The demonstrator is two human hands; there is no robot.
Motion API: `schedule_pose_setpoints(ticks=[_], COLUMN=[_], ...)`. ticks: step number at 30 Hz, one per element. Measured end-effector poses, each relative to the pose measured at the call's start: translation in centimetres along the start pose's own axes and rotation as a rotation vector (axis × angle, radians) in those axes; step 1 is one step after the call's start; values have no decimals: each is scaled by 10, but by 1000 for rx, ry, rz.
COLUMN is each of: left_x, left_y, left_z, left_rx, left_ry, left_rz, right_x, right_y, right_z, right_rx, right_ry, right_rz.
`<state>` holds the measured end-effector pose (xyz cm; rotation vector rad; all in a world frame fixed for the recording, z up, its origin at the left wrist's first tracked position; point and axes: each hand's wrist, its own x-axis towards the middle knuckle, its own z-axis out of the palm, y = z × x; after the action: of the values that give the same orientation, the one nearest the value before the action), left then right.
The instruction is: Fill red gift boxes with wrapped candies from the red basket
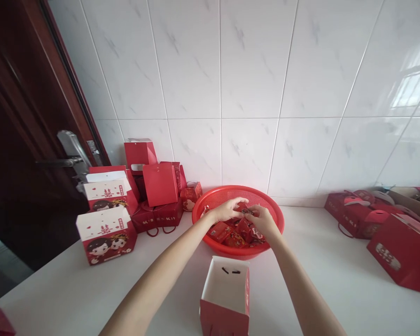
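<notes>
A red perforated plastic basket (pixel 238 252) stands against the wall, holding several red wrapped packets (pixel 235 239). Over it, my left hand (pixel 228 210) reaches in from the left, its fingers stretched and apart. From the right, my right hand (pixel 263 220) pinches a small dark, shiny wrapped piece (pixel 245 211) close to the left fingertips. Whether the left thumb also touches this piece is hard to make out. Between my forearms stands an open-topped red box (pixel 224 317) with a white inside and two short dark strips, probably handle ends, on its far wall.
Left on the white table (pixel 161 289) are red boxes with cartoon figures (pixel 107 238), more red boxes (pixel 160 184) stacked behind, and a small red box (pixel 191 196). Right are several red boxes (pixel 401 254). A tiled wall (pixel 252 154) stands behind; a dark door (pixel 28 93) is far left.
</notes>
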<state>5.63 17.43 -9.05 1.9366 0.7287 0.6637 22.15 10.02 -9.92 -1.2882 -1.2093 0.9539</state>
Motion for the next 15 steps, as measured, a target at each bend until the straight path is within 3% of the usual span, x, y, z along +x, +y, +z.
schedule_pose_setpoints(ticks=[9, 15], left_x=[6, 6], left_y=[-27, -42], left_z=[-12, -15], left_rx=[331, 508], left_ry=[170, 157], left_rz=[-304, -414], right_x=[-5, -8], right_y=[-7, -15], right_z=[-2, -2], right_rx=[126, 205], right_ry=[72, 98], right_rz=[83, 115])
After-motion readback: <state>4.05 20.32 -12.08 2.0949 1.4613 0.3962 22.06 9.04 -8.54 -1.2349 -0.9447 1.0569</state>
